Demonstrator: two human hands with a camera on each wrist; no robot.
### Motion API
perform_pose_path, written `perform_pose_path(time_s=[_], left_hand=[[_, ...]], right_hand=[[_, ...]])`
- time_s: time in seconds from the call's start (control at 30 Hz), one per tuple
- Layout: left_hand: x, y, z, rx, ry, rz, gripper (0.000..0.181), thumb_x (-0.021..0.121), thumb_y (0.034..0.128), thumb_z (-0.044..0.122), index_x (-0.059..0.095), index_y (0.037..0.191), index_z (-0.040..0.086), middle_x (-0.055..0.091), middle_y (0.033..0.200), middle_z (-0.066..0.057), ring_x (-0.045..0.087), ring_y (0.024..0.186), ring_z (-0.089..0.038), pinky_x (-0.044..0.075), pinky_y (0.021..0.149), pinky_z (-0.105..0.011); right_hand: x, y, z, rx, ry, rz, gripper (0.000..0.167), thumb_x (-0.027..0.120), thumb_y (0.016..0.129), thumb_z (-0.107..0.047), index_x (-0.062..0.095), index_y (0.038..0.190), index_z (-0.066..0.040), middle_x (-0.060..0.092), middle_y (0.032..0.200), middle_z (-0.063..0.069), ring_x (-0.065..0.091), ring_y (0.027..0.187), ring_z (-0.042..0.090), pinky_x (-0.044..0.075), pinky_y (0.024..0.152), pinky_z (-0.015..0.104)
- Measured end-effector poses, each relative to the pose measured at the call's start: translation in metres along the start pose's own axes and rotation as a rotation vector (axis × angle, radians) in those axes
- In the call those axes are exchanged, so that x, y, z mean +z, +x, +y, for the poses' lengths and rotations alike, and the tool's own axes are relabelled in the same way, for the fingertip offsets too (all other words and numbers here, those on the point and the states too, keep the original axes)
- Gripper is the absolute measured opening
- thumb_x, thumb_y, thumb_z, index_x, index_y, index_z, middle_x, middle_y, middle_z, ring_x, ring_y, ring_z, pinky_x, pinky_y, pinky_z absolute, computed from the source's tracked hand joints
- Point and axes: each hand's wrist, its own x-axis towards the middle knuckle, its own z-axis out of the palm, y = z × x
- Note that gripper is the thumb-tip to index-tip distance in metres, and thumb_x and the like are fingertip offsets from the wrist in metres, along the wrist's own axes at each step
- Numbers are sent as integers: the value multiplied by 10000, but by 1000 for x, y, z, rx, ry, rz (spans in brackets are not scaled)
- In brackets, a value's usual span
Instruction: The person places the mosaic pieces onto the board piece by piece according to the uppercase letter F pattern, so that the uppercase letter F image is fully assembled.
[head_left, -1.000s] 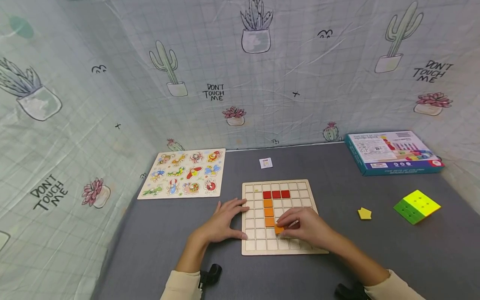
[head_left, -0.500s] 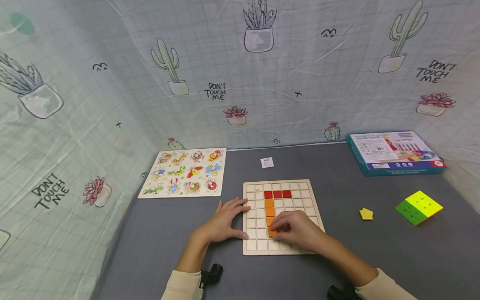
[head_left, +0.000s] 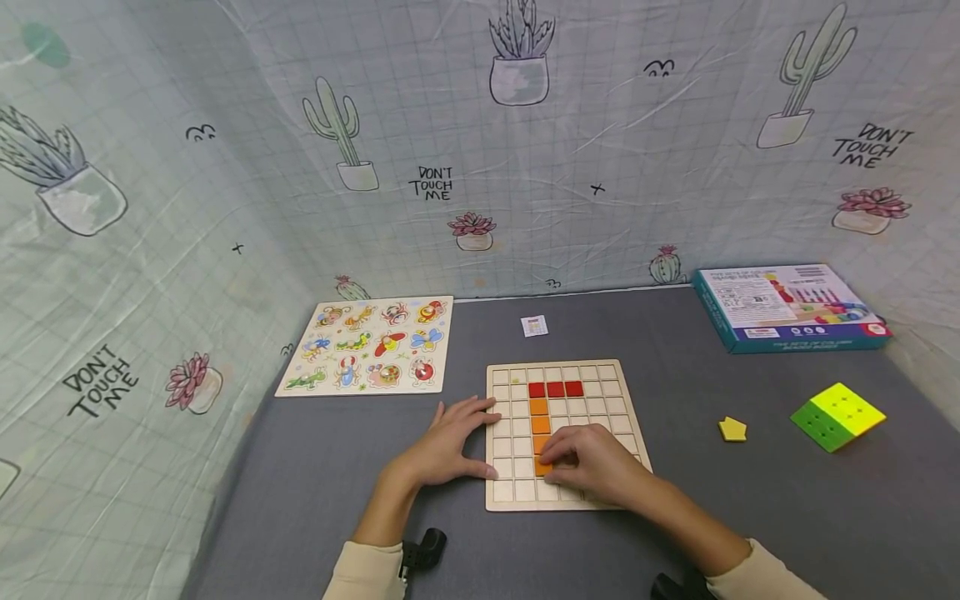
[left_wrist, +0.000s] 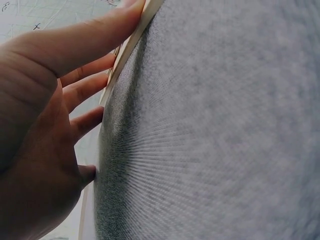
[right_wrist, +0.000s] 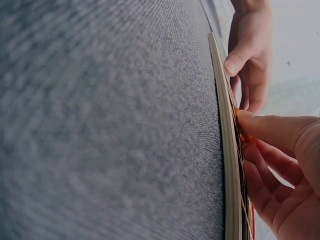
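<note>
Pinches an orange tile (head_left: pixel 543 467) with the right hand (head_left: pixel 591 458), at the lower end of the orange column (head_left: pixel 540 425) on the wooden board (head_left: pixel 512 492). Touches the board's left edge with the left hand (head_left: pixel 444 448), with fingers extended and spread.

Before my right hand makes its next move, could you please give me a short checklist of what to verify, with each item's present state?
1. Grid board lying flat on the table: ok.
2. Left-hand grip touching the board's left edge: ok.
3. Red tiles side by side in one row, each in its own square: ok.
4. Lowest orange tile in line below the other orange tiles: ok.
5. Lowest orange tile fully seated in its square: cannot tell; fingers partly cover it.
6. Right-hand grip free to take another piece: not ok; it pinches the lowest orange tile.
</note>
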Motion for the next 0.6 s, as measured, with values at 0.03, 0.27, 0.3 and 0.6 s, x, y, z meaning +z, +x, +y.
perform_pose_path(time_s=[0.03,0.27,0.3,0.6], left_hand=[[0,0,0,0,0,0,769,859,805,386,542,1473,174,351,1670,-32,204,1603,-325,9,1237,-729],[1,1,0,7,1,7,772,862,801,383,546,1467,153,359,1665,-53,217,1596,-338,16,1230,-738],[0,1,0,8,0,8,772,862,800,384,548,1465,148,362,1663,-59,219,1595,-343,16,1228,-740],[0,1,0,10,-1,8,771,864,799,382,550,1462,146,363,1662,-57,219,1594,-344,17,1229,-738]], right_hand=[[0,0,0,2,0,1,152,857,803,-125,831,950,-151,777,998,-66,711,934,89,576,827,254],[1,1,0,18,13,6,163,862,787,-103,829,936,-161,756,970,-89,680,905,59,553,796,236],[1,1,1,19,16,7,164,863,785,-103,829,934,-161,752,964,-91,674,896,53,549,788,234],[1,1,2,25,29,-1,156,871,782,-117,828,927,-156,735,935,-90,646,868,31,540,771,222]])
